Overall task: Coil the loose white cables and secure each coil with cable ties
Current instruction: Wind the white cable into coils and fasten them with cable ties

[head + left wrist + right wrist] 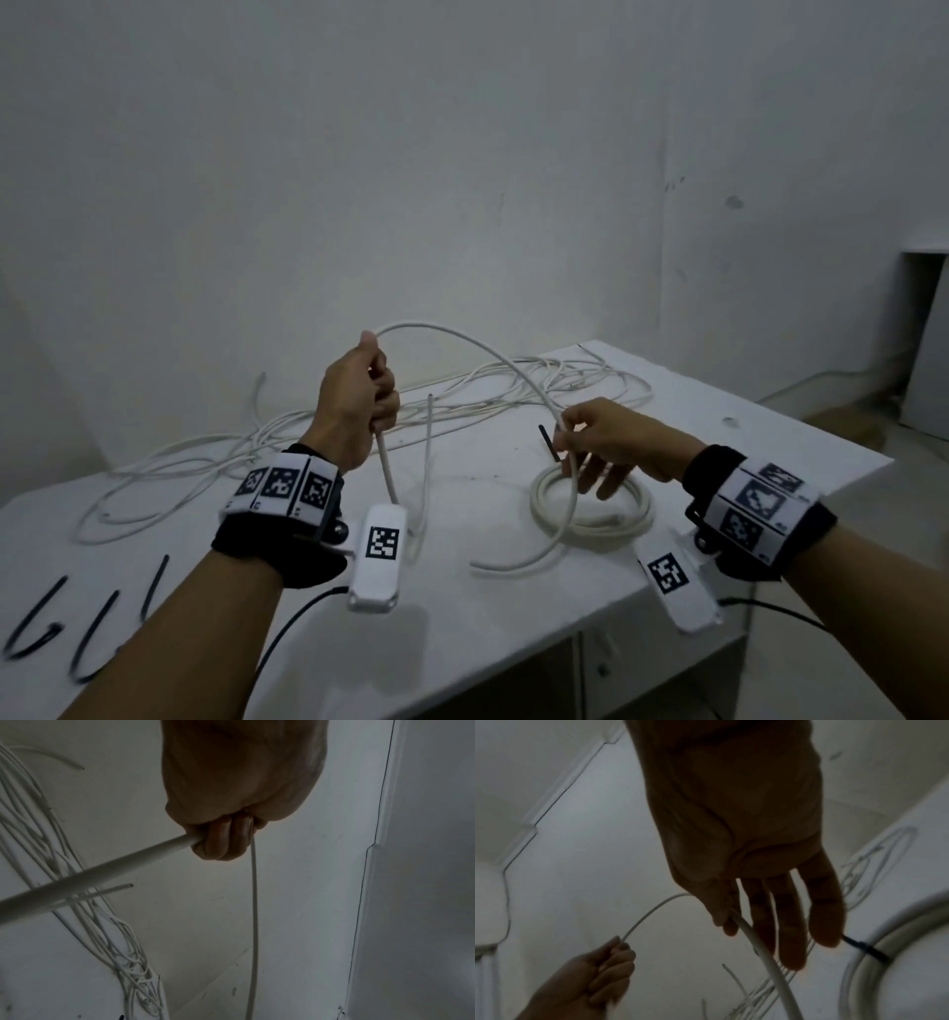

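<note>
My left hand (367, 398) is raised above the white table (462, 642) in a fist around a thick white cable (477, 345), which arcs over to my right hand (590, 442). In the left wrist view the curled fingers (221, 839) wrap the cable (102, 870). My right hand (752, 914) pinches the same cable (770, 963) between thumb and forefinger, with its other fingers straight. Below it lies a finished coil (590, 509) bound by a black tie (548, 443), the tie (867, 949) also showing in the right wrist view. The cable's free end (513, 562) curves onto the table.
A tangle of thin loose white cables (359, 411) sprawls along the back of the table to the wall. Several black cable ties (102, 616) lie at the front left. The table's right edge (821, 493) drops off near my right wrist.
</note>
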Tool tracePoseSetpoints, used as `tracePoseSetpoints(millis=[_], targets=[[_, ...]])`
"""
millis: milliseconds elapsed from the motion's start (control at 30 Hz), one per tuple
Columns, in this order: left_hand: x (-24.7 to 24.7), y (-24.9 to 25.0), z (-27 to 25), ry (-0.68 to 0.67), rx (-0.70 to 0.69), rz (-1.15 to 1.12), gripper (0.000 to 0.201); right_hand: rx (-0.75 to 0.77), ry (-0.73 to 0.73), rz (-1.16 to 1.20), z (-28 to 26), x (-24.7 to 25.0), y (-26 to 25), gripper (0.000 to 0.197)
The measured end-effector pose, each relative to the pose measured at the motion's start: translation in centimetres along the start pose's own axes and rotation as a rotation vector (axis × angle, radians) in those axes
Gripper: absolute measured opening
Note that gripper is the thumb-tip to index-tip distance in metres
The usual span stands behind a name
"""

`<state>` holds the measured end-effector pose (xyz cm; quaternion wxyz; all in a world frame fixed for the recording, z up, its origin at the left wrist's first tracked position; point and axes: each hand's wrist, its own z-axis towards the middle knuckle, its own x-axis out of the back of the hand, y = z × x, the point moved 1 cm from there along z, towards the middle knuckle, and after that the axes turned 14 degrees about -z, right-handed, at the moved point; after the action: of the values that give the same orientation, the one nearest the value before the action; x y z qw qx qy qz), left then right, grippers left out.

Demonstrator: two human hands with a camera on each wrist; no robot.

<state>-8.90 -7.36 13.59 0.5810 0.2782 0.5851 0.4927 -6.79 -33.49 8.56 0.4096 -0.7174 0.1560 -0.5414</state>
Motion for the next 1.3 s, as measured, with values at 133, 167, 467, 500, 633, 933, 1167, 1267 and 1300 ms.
tracePoseSetpoints(millis=[133,167,467,500,633,933,1167,1267,1300], targets=[[0.2,-0.5,-0.2,-0.033,0.012,0.108,0.044,0.019,0.264,0.447,0.5,1.0,-0.8,0.013],[0.2,-0.6,-0.2,-0.031,-0.01,0.147,0.043,0.022,0.306,0.548,0.7,1.2,-1.1,0.014],[-1.9,-2.0,-0.8,0.055,-0.117,0.046,0.036,-0.006,0.179,0.958,1.0,-6.3,-4.9,0.011],[-1.9,-1.9,-0.8,0.062,-0.125,0.014,0.035,-0.009,0.109,0.901,0.7,-6.9,-5.0,0.008],[-1.1,-1.5,-1.0,0.014,-0.119,0.105,0.039,0.056,0.241,0.38,0.9,-5.6,-4.1,0.037],[-1.8,-1.3,-2.7,-0.3,-0.121,0.409,0.029,0.422,0.141,-0.604,3.2,0.3,-11.7,0.049],[-0.4,0.6,-2.9,-0.193,-0.142,0.216,0.028,0.423,-0.205,-0.077,4.5,0.4,-11.0,0.031],[0.5,1.4,-2.8,-0.149,-0.157,0.126,0.029,0.429,-0.33,0.205,4.3,0.4,-9.6,0.026],[0.7,1.3,-2.9,-0.145,-0.158,0.114,0.029,0.434,-0.36,0.26,4.3,0.2,-9.2,0.028]])
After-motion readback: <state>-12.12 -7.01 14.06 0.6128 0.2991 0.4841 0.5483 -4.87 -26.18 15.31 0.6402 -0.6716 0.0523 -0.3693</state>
